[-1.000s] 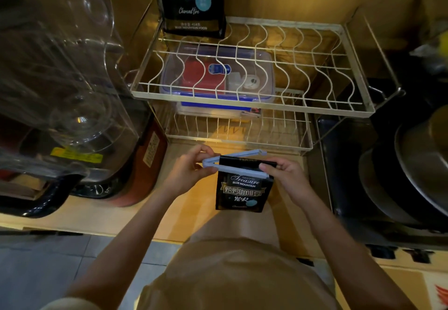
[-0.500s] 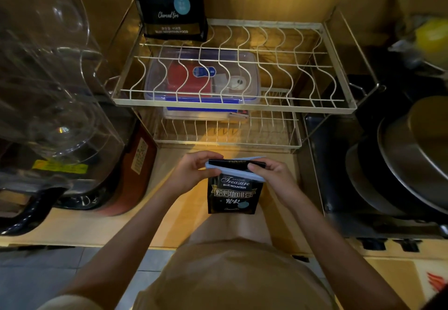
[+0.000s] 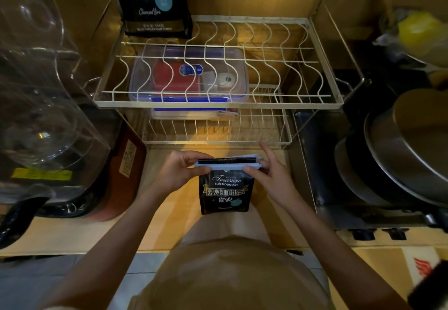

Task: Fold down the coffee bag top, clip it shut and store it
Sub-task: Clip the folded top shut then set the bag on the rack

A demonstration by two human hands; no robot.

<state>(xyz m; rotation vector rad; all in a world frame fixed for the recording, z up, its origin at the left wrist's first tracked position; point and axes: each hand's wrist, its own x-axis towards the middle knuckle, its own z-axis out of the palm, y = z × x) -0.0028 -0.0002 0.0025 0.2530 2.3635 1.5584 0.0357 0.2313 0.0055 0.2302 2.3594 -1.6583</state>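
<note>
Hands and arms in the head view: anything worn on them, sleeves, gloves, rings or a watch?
Nothing shows on the left hand or the right hand: no gloves, rings or watch. Both forearms are uncovered to the frame's bottom edge. A light sleeve edge may show at bottom left, too cropped to be sure.

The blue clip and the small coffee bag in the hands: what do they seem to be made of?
The blue clip looks like matte plastic: a uniform pale blue, with straight, rigid bars. The small coffee bag seems to be printed foil or plastic film: a black surface with a soft sheen, sharp gold lettering and a crisply folded top. Which of the two cannot be told.
</note>
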